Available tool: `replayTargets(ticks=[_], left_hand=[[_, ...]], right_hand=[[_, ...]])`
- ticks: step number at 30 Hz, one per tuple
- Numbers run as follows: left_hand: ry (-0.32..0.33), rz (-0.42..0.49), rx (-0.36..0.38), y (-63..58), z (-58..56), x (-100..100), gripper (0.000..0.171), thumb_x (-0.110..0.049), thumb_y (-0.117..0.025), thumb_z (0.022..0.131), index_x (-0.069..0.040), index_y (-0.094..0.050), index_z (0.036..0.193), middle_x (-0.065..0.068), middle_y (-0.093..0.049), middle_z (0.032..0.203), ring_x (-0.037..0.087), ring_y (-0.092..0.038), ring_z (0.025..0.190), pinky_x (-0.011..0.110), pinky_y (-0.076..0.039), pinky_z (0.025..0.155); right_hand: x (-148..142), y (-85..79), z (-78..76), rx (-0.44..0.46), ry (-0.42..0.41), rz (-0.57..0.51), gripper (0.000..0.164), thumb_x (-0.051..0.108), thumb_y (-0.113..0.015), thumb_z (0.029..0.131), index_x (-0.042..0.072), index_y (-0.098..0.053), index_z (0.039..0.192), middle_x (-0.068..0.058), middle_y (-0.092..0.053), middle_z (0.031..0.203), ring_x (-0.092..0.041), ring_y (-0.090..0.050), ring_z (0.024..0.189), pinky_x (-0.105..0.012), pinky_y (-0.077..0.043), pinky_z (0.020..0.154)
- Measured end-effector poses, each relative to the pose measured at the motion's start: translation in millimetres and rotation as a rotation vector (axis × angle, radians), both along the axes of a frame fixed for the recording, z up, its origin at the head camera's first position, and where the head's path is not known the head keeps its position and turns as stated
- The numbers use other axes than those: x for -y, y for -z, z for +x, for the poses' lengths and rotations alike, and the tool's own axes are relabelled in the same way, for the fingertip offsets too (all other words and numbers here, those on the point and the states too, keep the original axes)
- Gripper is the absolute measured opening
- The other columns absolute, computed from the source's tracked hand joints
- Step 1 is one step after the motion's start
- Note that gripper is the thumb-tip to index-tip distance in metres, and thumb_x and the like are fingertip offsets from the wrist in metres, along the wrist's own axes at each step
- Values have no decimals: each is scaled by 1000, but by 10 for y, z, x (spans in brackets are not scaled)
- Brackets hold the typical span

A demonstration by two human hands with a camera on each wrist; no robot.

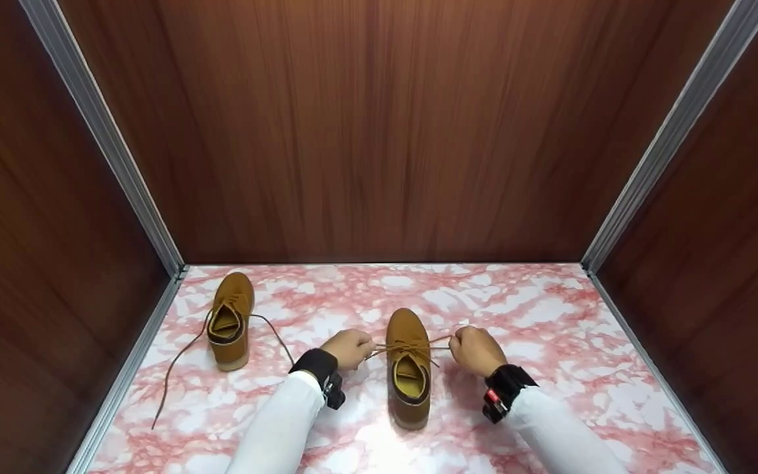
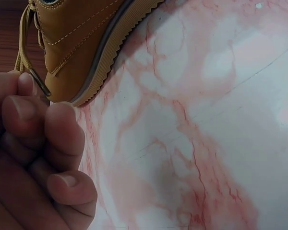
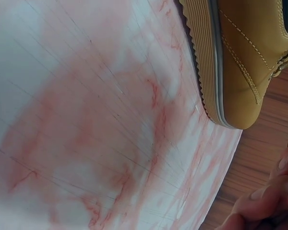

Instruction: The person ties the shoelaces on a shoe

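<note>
A tan lace-up shoe [image 1: 408, 395] stands upright between my two hands, toe pointing away from me. My left hand [image 1: 351, 347] pinches brown shoelace [image 2: 25, 48] on the shoe's left, and a dark lace tip pokes out past the fingers in the left wrist view. On the other side, my right hand [image 1: 478, 350] grips shoelace [image 1: 440, 343] with curled fingers. The laces run taut sideways from both hands and cross over the tongue. In the right wrist view only some right fingertips [image 3: 284, 162] show at the lower right corner, by a strand of lace.
A matching tan shoe [image 1: 230, 352] stands at the left, its untied laces [image 1: 167, 378] trailing on the pink-and-white marbled tabletop [image 1: 510, 296]. Brown wood-grain panels [image 1: 379, 131] with metal corner rails [image 1: 675, 125] enclose the surface at the back and both sides.
</note>
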State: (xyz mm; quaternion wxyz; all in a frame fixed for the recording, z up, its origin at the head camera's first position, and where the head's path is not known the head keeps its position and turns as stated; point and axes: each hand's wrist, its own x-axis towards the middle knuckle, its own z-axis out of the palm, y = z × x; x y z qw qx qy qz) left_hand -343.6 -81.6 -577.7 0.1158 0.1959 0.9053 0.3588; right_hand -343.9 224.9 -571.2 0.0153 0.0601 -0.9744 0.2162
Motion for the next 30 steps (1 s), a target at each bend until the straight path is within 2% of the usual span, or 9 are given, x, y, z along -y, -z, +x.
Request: replayTargets(ticks=[8, 13, 18, 22, 27, 30], left_hand=[[9, -5, -40, 10, 23, 19, 32, -17, -56, 105, -6, -63, 75, -9, -47, 66, 8, -43, 58, 23, -36, 60], [20, -4, -35, 11, 25, 23, 33, -16, -56, 105, -9, -60, 73, -9, -46, 64, 7, -43, 55, 22, -36, 58], [16, -19, -12, -13, 25, 30, 33, -18, -56, 106, -13, -59, 73, -9, -46, 62, 7, -47, 53, 23, -37, 58], [16, -19, -7, -17, 24, 40, 31, -18, -57, 105, -10, -61, 75, -9, -51, 65, 7, -50, 54, 23, -38, 57], [0, -15, 20, 13, 18, 73, 32, -18, -57, 104, -12, -59, 73, -8, -53, 66, 8, -51, 55, 24, -39, 57], [2, -15, -1, 42, 10, 91, 31, -16, -57, 102, -13, -58, 72, -7, -52, 64, 8, -52, 55, 23, -39, 57]], right_hand=[[20, -18, 12, 48, 92, 4, 27, 23, -57, 94, 9, -67, 74, -15, -73, 84, -25, -61, 68, -44, -51, 64], [26, -32, 25, 74, 135, 15, 28, 24, -55, 94, 4, -70, 81, -22, -76, 95, -29, -66, 74, -51, -54, 66], [23, -24, 20, 87, 145, 19, 27, 23, -55, 95, 4, -69, 82, -23, -75, 95, -29, -64, 73, -50, -54, 66], [15, -5, 7, 94, 149, 14, 28, 23, -55, 96, 5, -70, 81, -23, -76, 98, -29, -65, 76, -51, -54, 69], [-3, 5, 14, 83, 142, -2, 27, 21, -54, 95, 4, -70, 81, -25, -76, 100, -32, -69, 81, -53, -55, 74], [-16, 13, 28, 61, 128, -12, 27, 20, -54, 95, 4, -69, 79, -25, -76, 99, -34, -71, 84, -53, -56, 76]])
